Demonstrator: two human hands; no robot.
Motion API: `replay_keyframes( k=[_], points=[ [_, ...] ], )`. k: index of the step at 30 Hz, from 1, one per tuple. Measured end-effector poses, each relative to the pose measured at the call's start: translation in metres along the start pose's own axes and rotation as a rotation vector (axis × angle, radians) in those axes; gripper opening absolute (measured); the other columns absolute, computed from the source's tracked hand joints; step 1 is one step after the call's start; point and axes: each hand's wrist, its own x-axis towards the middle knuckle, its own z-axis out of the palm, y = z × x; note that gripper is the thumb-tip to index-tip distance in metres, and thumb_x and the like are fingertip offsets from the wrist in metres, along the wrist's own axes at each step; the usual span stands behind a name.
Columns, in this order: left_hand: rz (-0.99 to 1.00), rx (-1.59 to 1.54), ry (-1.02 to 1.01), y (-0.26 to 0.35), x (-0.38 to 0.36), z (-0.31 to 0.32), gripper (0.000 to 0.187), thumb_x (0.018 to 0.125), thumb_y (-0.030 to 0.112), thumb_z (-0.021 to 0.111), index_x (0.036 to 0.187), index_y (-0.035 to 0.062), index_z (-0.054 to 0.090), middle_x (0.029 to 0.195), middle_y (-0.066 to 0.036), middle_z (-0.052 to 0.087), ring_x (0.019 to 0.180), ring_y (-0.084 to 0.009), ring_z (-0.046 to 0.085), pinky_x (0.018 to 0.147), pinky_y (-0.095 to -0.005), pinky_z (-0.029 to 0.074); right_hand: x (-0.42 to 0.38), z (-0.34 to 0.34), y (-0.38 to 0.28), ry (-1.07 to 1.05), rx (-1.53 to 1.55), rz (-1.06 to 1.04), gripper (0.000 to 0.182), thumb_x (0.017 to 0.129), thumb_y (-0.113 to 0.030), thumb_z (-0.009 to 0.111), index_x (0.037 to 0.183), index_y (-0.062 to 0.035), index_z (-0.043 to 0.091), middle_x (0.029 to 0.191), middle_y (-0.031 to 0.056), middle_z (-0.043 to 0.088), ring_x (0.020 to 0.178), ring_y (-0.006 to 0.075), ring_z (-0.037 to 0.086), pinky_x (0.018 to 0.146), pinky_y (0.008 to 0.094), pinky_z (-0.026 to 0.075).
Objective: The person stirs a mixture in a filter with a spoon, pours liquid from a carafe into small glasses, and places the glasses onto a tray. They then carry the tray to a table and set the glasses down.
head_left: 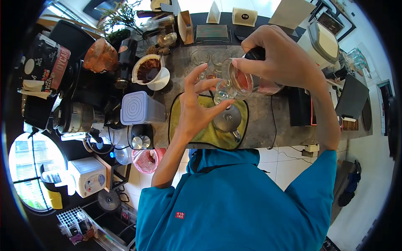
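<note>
My right hand [280,58] grips a glass coffee server [242,82] by its black handle [255,53]. The server is tipped over to the left, with reddish-brown liquid inside. Right at its mouth is a small clear glass [224,91], between the thumb and a finger of my left hand [196,106]; the other fingers stick out. Below the glass, a grey metal pot [228,119] with a handle stands on a green cloth [188,129]. Several clear glasses [201,57] stand on the counter beyond my hands.
A white dripper [161,79] with a filter of wet grounds stands left, behind a lidded pale-blue canister [144,108]. A grinder [77,117] and black machines fill the far left. A black cable [272,121] crosses the counter. A slatted drip tray [212,33] lies at the back.
</note>
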Motion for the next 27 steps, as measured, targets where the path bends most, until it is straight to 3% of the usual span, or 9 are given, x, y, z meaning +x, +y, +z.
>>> replay_keyframes(
  k=[13, 27],
  points=[
    [-0.02, 0.01, 0.005, 0.003, -0.002, 0.002, 0.095, 0.068, 0.008, 0.085, 0.14, 0.0057, 0.024, 0.102, -0.015, 0.069, 0.098, -0.0215, 0.065, 0.092, -0.0353, 0.049, 0.009, -0.007, -0.013, -0.15, -0.119, 0.031, 0.035, 0.079, -0.037, 0.074, 0.092, -0.0065, 0.063, 0.091, 0.0065, 0.059, 0.089, 0.0224, 0.057, 0.078, 0.0333, 0.047],
    [0.015, 0.02, 0.004, 0.0, -0.003, 0.005, 0.094, 0.068, 0.01, 0.085, 0.14, 0.0048, 0.025, 0.102, -0.016, 0.068, 0.1, -0.022, 0.065, 0.091, -0.035, 0.05, 0.008, -0.008, -0.013, -0.166, -0.113, 0.013, 0.036, 0.079, -0.038, 0.073, 0.092, -0.0059, 0.062, 0.09, 0.0071, 0.058, 0.087, 0.023, 0.056, 0.076, 0.034, 0.046]
  ],
)
